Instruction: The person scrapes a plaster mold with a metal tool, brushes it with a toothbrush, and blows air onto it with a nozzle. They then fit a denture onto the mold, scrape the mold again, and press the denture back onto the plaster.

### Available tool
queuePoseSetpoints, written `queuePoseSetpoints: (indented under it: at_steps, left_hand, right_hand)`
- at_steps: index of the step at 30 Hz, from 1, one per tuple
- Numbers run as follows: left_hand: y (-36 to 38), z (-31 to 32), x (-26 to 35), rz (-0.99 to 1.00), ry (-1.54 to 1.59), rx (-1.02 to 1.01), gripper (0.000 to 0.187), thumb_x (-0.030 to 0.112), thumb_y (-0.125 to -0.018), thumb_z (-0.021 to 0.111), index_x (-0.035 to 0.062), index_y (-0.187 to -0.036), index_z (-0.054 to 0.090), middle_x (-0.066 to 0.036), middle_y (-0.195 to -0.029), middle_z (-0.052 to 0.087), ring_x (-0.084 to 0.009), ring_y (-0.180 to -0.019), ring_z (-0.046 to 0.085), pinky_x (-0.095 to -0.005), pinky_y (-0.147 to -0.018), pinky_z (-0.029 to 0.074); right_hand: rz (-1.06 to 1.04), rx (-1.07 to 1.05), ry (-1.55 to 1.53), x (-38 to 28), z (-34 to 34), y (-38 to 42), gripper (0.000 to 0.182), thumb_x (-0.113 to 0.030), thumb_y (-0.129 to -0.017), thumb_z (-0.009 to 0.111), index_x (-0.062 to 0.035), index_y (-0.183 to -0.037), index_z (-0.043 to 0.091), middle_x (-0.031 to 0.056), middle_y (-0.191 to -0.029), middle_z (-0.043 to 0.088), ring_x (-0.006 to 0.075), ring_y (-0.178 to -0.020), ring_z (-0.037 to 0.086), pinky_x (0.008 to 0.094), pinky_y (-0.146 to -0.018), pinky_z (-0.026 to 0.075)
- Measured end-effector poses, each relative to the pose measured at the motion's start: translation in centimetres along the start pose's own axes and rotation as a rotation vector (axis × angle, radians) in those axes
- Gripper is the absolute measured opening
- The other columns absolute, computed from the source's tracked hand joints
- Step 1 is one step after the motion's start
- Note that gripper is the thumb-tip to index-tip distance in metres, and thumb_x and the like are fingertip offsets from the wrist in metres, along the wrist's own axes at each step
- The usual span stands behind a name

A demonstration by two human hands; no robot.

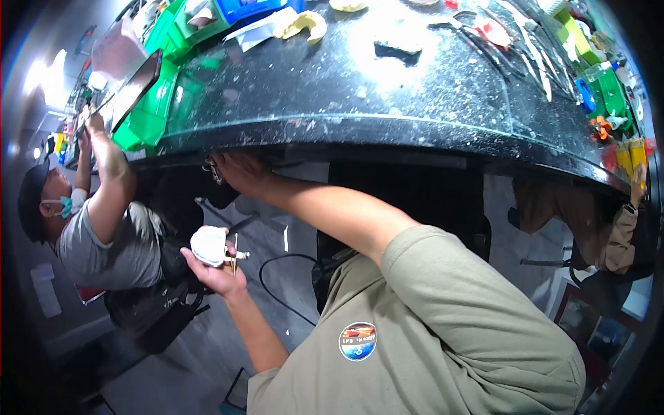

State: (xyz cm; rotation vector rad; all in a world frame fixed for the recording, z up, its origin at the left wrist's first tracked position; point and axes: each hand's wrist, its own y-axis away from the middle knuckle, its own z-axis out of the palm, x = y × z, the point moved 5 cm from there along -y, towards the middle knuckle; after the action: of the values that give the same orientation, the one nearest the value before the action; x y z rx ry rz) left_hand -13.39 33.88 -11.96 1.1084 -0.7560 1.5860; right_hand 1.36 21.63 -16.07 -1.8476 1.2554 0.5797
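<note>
My left hand (220, 278) is below the bench edge, palm up, its fingers cupped under a white plaster dental model (209, 246). Thin brass-coloured and pale hinge parts (236, 256) stick out from the model's right side. My right arm crosses in front of my body, and my right hand (241, 173) is just under the bench's front edge. Beside its fingers is a small shiny metal piece (214, 171) against a dark shape. Shadow hides most of those fingers, and I cannot tell whether they grip it.
The black bench (429, 97) is strewn with white dust. Along it are green bins (149, 104), a yellowish plaster piece (304, 26), a dark block (398, 50) and several slim tools (529, 52). One person (114, 235) works at left, another (615, 228) at right. A black cable (277, 261) loops below.
</note>
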Motion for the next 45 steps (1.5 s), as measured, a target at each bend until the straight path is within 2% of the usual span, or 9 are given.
queuePoseSetpoints:
  at_steps: [4,8,12,18,21,28,31,36,45]
  left_hand:
    - [0.4,3.8,1.0,-0.049,0.071,-0.078,0.060,0.051,-0.097,0.033,-0.0025,-0.113,0.055,-0.022,-0.093,0.064,-0.0208,-0.055,0.056,-0.0276,-0.047,0.044]
    - [1.0,11.5,3.6,-0.098,0.182,-0.377,0.062,0.048,-0.095,0.034,-0.0067,-0.125,0.041,-0.029,-0.101,0.056,-0.0248,-0.061,0.056,-0.0289,-0.049,0.046]
    - [0.2,20.3,4.7,-0.211,0.264,-0.598,0.065,0.048,-0.097,0.033,-0.0078,-0.130,0.034,-0.033,-0.100,0.055,-0.0259,-0.058,0.058,-0.0295,-0.051,0.049]
    - [1.0,34.5,-0.3,-0.662,0.122,-1.071,0.058,0.042,-0.095,0.029,-0.0071,-0.119,0.047,-0.032,-0.111,0.059,-0.0218,-0.060,0.061,-0.0271,-0.052,0.052]
    - [1.1,40.0,-3.9,-0.747,-0.022,-1.161,0.057,0.043,-0.095,0.027,-0.0034,-0.118,0.050,-0.031,-0.114,0.059,-0.0199,-0.058,0.062,-0.0272,-0.053,0.054]
    - [-0.6,44.7,-7.5,-0.942,0.037,-1.092,0.054,0.038,-0.095,0.026,-0.0020,-0.122,0.049,-0.030,-0.104,0.062,-0.0249,-0.062,0.063,-0.0297,-0.059,0.055]
    - [-0.8,44.9,-7.3,-0.943,0.007,-1.072,0.055,0.037,-0.094,0.024,-0.0023,-0.124,0.048,-0.031,-0.106,0.061,-0.0252,-0.065,0.063,-0.0304,-0.061,0.054]
    - [-0.6,44.4,-7.2,-0.957,0.182,-1.165,0.049,0.037,-0.103,0.021,0.0032,-0.131,0.043,-0.023,-0.114,0.061,-0.0196,-0.076,0.063,-0.0296,-0.064,0.052]
    - [-1.4,43.1,-6.6,-0.951,0.120,-1.042,0.060,0.045,-0.099,0.025,0.0026,-0.138,0.036,-0.013,-0.113,0.060,-0.0192,-0.087,0.063,-0.0295,-0.065,0.053]
  right_hand:
    - [0.118,-0.319,0.258,1.3,1.3,0.6,0.027,-0.015,-0.084,0.051,-0.0034,-0.108,0.057,0.0187,-0.115,0.057,0.0317,-0.112,0.055,0.0450,-0.090,0.046]
    - [-0.285,0.323,0.300,-2.7,-5.7,6.1,0.032,0.000,-0.077,0.055,0.0076,-0.108,0.051,0.0267,-0.114,0.054,0.0408,-0.111,0.052,0.0422,-0.094,0.045]
    - [-0.178,-0.818,-0.668,-4.6,-19.1,12.9,0.014,-0.009,-0.082,0.063,0.0037,-0.088,0.063,0.0174,-0.079,0.061,0.0333,-0.074,0.061,0.0429,-0.066,0.049]
    - [0.352,0.407,0.173,4.2,-48.9,14.4,0.010,-0.004,-0.086,0.062,-0.0022,-0.094,0.067,0.0025,-0.083,0.065,0.0087,-0.070,0.058,0.0229,-0.064,0.046]
    - [0.426,0.396,0.596,8.2,-55.9,16.2,0.019,-0.001,-0.081,0.061,-0.0034,-0.099,0.066,0.0113,-0.091,0.063,0.0204,-0.072,0.064,0.0295,-0.067,0.051]
    - [0.397,0.294,0.771,11.9,-58.6,18.3,0.011,-0.007,-0.084,0.062,0.0000,-0.091,0.059,0.0171,-0.087,0.061,0.0380,-0.082,0.060,0.0418,-0.071,0.046]
    - [0.190,0.650,0.373,8.7,-59.5,16.2,0.008,-0.006,-0.094,0.057,-0.0007,-0.089,0.055,0.0046,-0.081,0.056,0.0112,-0.070,0.052,0.0252,-0.064,0.044]
    - [-0.112,0.409,-0.351,2.2,-57.0,9.3,0.075,-0.055,-0.099,0.014,0.0091,-0.121,0.046,0.0258,-0.106,0.059,0.0227,-0.078,0.064,0.0297,-0.069,0.052]
    - [-0.024,0.229,-0.439,3.2,-47.7,6.5,0.020,-0.014,-0.091,0.061,0.0037,-0.100,0.056,0.0278,-0.105,0.059,0.0253,-0.076,0.068,0.0321,-0.070,0.059]
